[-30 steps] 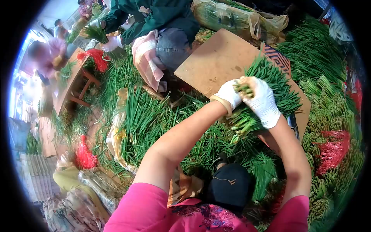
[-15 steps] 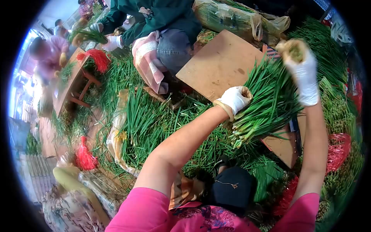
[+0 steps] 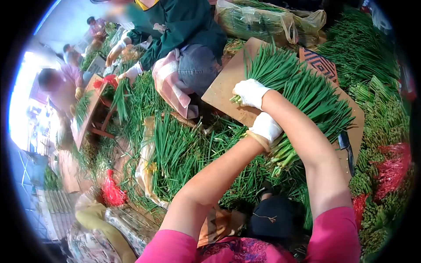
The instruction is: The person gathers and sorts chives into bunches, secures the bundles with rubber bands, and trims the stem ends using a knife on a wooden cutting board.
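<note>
My right hand [image 3: 251, 93], in a white glove, is closed round the pale stem ends of a bunch of garlic chives [image 3: 274, 65]. The bunch lies over the tan board [image 3: 232, 72], its leaves pointing up and right. My right forearm crosses over my left hand [image 3: 265, 126], also gloved in white. The left fingers are hidden behind that arm, beside a second heap of garlic chives [image 3: 315, 103], whose stem ends point down toward me. A black-handled knife [image 3: 344, 142] lies at the board's right edge.
A co-worker in a green jacket [image 3: 188, 22] sits beyond the board, holding chives. Loose greens [image 3: 175, 153] cover the floor to the left. Stacked bunches [image 3: 377, 118] and red plastic strands [image 3: 394, 168] line the right. A woven patterned piece [image 3: 324, 66] rests behind the board.
My right hand has swung from the upper right across to the left, over my left wrist, and now grips chive stems. My left hand has moved slightly. The co-worker's hands have moved too.
</note>
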Demonstrator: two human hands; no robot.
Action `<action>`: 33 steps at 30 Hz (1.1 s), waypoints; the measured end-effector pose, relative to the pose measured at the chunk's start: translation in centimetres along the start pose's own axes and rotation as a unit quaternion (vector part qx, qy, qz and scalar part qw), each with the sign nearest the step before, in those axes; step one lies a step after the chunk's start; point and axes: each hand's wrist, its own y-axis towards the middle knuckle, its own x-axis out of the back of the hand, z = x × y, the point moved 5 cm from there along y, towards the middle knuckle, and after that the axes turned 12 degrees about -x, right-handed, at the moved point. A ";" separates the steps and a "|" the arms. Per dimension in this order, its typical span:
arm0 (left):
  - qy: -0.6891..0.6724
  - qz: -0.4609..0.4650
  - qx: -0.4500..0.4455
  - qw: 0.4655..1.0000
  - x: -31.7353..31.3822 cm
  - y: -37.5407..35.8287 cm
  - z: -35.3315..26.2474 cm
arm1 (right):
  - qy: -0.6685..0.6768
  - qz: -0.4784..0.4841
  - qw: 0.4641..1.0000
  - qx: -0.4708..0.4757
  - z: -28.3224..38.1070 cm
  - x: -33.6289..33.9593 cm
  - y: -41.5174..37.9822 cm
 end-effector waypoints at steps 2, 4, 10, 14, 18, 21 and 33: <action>-0.010 0.047 0.010 0.999 -0.3 0.0 1.1 | 0.036 -0.040 0.997 -0.048 -0.5 0.4 -0.2; 0.076 0.047 -0.022 0.996 -0.5 0.3 1.8 | 0.014 -0.068 0.994 -0.089 -0.2 5.3 -3.1; -0.035 0.071 0.156 0.985 0.7 1.3 0.4 | 0.378 -0.364 0.833 -0.176 -3.2 15.5 -24.7; -0.021 0.087 0.148 0.985 1.1 1.8 0.9 | 0.462 -0.311 0.721 -0.412 -4.6 7.4 -34.5; -0.056 0.098 0.171 0.979 0.8 2.1 2.2 | 0.222 -0.122 0.814 -0.522 -2.6 -1.5 -36.8; -0.061 0.098 0.169 0.979 0.8 2.4 2.0 | 0.329 -0.077 0.772 -0.539 -1.8 -5.6 -35.9; -0.094 0.047 0.179 0.978 0.9 2.7 2.3 | 0.482 -0.364 0.682 -0.412 -1.2 -4.2 -33.2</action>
